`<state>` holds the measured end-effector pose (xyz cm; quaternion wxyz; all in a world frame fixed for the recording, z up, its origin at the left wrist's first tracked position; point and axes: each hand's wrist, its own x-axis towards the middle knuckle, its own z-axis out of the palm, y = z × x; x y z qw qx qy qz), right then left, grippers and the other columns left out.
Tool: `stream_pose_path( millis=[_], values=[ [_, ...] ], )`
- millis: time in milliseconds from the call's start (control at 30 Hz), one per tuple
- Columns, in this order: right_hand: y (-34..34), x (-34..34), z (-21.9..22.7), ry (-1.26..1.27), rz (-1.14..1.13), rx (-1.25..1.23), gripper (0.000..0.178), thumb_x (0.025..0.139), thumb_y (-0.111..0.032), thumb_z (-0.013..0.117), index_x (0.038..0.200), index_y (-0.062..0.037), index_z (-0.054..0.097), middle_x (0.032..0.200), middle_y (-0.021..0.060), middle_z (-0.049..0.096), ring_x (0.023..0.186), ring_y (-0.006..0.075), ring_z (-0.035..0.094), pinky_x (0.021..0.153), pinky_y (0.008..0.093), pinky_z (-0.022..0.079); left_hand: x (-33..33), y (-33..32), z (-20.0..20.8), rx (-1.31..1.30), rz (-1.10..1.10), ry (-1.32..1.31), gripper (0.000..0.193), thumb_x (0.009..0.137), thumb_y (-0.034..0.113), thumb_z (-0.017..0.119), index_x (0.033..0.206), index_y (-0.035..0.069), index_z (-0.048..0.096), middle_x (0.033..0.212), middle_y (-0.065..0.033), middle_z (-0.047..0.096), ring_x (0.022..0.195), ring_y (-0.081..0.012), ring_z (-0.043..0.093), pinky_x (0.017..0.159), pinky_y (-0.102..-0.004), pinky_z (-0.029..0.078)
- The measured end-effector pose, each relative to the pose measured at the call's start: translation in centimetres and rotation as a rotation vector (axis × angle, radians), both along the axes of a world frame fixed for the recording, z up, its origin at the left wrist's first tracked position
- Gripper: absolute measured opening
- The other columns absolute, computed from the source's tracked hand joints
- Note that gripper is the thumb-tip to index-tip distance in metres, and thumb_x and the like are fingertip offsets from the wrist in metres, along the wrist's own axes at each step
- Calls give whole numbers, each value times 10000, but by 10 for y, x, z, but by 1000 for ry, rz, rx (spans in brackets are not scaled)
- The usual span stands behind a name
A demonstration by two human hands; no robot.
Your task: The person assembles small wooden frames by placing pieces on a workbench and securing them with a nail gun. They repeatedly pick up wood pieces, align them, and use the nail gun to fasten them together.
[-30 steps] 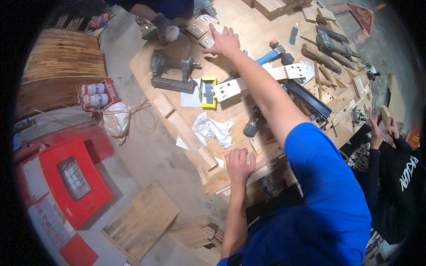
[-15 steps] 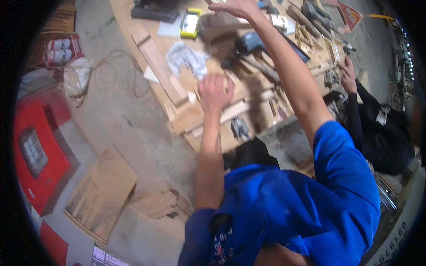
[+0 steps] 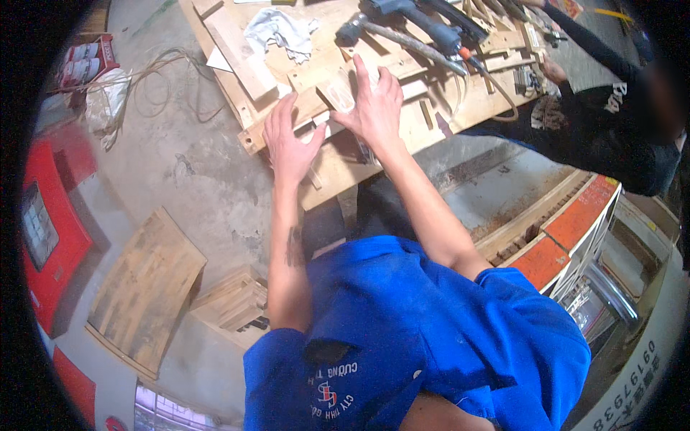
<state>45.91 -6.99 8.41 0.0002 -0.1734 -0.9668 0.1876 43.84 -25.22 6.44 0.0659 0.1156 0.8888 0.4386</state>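
Note:
Both hands hover at or rest against narrow wooden pieces near the front corner of the workbench (image 3: 338, 178). My left hand (image 3: 290, 147) has its fingers and thumb spread, with a wooden strip (image 3: 310, 106) right beside it. Fingers apart, my right hand (image 3: 375, 115) lies just to its right, next to a small pale wooden block (image 3: 338, 95). Whether the fingertips touch the wood I cannot tell. A metal fitting (image 3: 365, 152) below my right hand is mostly hidden by the wrist.
Beyond my hands lie a hammer (image 3: 410, 44), a blue-grey power tool (image 3: 413, 20) with a hose, a white cloth (image 3: 277, 32) and a long board (image 3: 241, 57). A co-worker in black (image 3: 596, 122) is at the right. Wooden panels (image 3: 151, 287) stand at the lower left.
My right hand has come back from the far side of the bench to beside my left. My left hand has shifted left and its fingers have spread. The view has shifted too.

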Motion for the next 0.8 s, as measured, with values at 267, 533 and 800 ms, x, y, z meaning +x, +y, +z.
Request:
stream_pose_path(
  millis=[267, 533, 800],
  values=[
    [16, 61, 45, 39, -47, 0, 1150, 786, -428, 865, 1686, -187, 192, 1620, 338, 284, 1502, 561, 265, 1201, 658, 260, -5, 45, -20, -211, -198, 61, 1271, 658, 323, 948, 1668, 128, 202, 1577, -225, 433, 1485, -365, 396, 1261, -543, 221],
    [8, 73, 65, 211, -126, -492, 1061, 847, -253, 834, 1677, -95, 193, 1508, 287, 487, 1432, 400, 462, 1183, 503, 379, 4, 33, 22, 135, -81, -2, 1231, 646, 267, 939, 1641, 135, 227, 1553, -203, 455, 1430, -395, 454, 1235, -506, 311],
    [36, 54, 78, -111, 148, -1462, 1169, 844, -82, 831, 1711, -166, 52, 1483, 223, 573, 1200, 230, 669, 1082, 386, 503, 16, -3, 140, -61, -720, 202, 1141, 612, 78, 908, 1592, 154, 328, 1553, -151, 466, 1410, -396, 480, 1195, -504, 394]
  ],
)
